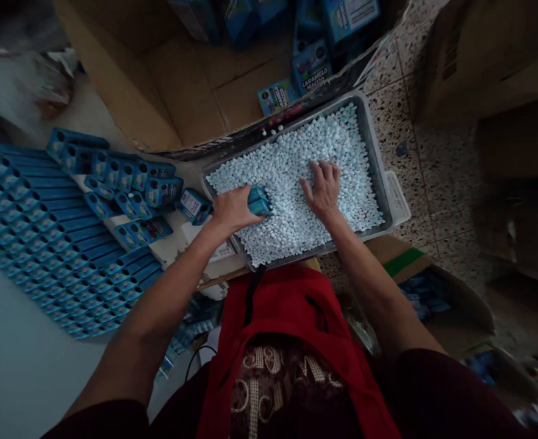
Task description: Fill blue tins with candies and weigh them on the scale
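Observation:
A grey tray [379, 177] full of small pale blue and white candies [296, 225] lies in front of me, tilted across the view. My left hand [233, 210] is closed around blue candy boxes [260, 201], held at the left part of the candy heap; how many boxes I cannot tell. My right hand [324, 186] rests on the candies right of the middle, fingers spread and slightly bent, with its fingertips among the pieces. Just left of the tray, a loose blue box [194, 206] lies near my left wrist.
A large open cardboard box [159, 91] with blue boxes inside borders the tray's far side. Many blue boxes [81, 238] are stacked in rows at left, with loose ones [134, 177] beside them. Another carton [461, 299] and large brown boxes [493, 67] stand on the speckled floor at right.

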Tool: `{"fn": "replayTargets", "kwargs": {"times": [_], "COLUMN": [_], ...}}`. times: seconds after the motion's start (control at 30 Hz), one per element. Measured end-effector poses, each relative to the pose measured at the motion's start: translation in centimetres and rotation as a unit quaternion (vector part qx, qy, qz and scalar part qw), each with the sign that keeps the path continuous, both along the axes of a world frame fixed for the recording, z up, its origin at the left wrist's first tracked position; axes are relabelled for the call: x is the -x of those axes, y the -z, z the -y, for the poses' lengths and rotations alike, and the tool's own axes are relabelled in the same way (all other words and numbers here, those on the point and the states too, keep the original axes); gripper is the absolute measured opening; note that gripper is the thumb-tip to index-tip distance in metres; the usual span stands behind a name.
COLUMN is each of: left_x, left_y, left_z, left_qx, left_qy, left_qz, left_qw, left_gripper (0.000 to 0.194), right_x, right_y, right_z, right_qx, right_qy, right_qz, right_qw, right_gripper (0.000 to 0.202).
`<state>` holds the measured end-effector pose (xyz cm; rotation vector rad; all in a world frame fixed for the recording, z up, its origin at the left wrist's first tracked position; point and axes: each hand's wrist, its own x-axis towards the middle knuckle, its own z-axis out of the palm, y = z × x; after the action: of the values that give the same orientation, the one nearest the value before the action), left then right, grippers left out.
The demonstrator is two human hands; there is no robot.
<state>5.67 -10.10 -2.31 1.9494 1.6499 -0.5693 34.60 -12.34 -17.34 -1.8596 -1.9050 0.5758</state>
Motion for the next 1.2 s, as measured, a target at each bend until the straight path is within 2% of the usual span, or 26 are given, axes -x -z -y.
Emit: {"fn": "replayTargets", "kwargs": {"times": [0.1,0.2,0.23,0.3,0.43,0.47,0.53,0.63,0.73,0.83,0.93,1.03,1.13,1.2], "left_x": [-4.4,-6.4,-6.2,-4.7,0.5,1.5,2.4,1.7,0.4,0.0,0.3,0.6,0.7,0.6], "left_y": [0.3,1.8,2.5,3.7,5.3,5.6,6.0,6.4,6.4,6.2,6.1,6.3,6.8,7.3], "left_z": [-1.5,-2.8,-3.0,-2.7,0.5,1.5,3.3,4.8,4.9,4.8,4.8,4.7,4.4,4.3], "left_qx": [-0.001,-0.029,-0.040,-0.074,-0.139,-0.146,-0.164,-0.191,-0.220,-0.242,-0.250,-0.263,-0.279,-0.293], "left_qy": [-0.012,-0.023,-0.028,-0.052,-0.133,-0.156,-0.208,-0.234,-0.220,-0.193,-0.184,-0.188,-0.175,-0.167], "left_qz": [0.014,0.048,0.066,0.137,0.353,0.383,0.413,0.426,0.437,0.457,0.446,0.420,0.406,0.416], "left_qw": [1.000,0.998,0.997,0.986,0.915,0.898,0.872,0.853,0.844,0.834,0.839,0.848,0.852,0.845], "left_gripper": [0.065,0.067,0.068,0.073,0.092,0.099,0.109,0.111,0.105,0.098,0.097,0.095,0.094,0.095], "right_x": [3.5,5.2,5.4,5.6,6.3,6.6,7.2,8.1,8.7,9.1,9.4,9.9,10.9,11.6], "right_y": [-0.2,-0.7,-0.9,-1.7,-4.8,-5.9,-8.2,-11.6,-14.0,-15.5,-16.3,-16.6,-16.3,-15.9], "right_z": [0.3,0.1,-0.2,-1.0,-2.3,-2.5,-2.8,-3.0,-3.1,-3.2,-3.2,-3.1,-2.7,-2.4], "right_qx": [-0.016,-0.020,-0.008,0.032,0.125,0.138,0.150,0.152,0.135,0.097,0.072,0.057,0.038,0.034], "right_qy": [0.025,0.092,0.117,0.165,0.207,0.202,0.178,0.139,0.116,0.090,0.066,0.064,0.051,0.036], "right_qz": [-0.090,-0.241,-0.310,-0.457,-0.669,-0.697,-0.730,-0.736,-0.709,-0.674,-0.635,-0.603,-0.600,-0.600], "right_qw": [0.995,0.966,0.943,0.874,0.703,0.674,0.642,0.644,0.682,0.726,0.767,0.793,0.797,0.798], "right_gripper": [0.069,0.072,0.071,0.068,0.062,0.060,0.060,0.062,0.064,0.069,0.069,0.068,0.064,0.060]}}
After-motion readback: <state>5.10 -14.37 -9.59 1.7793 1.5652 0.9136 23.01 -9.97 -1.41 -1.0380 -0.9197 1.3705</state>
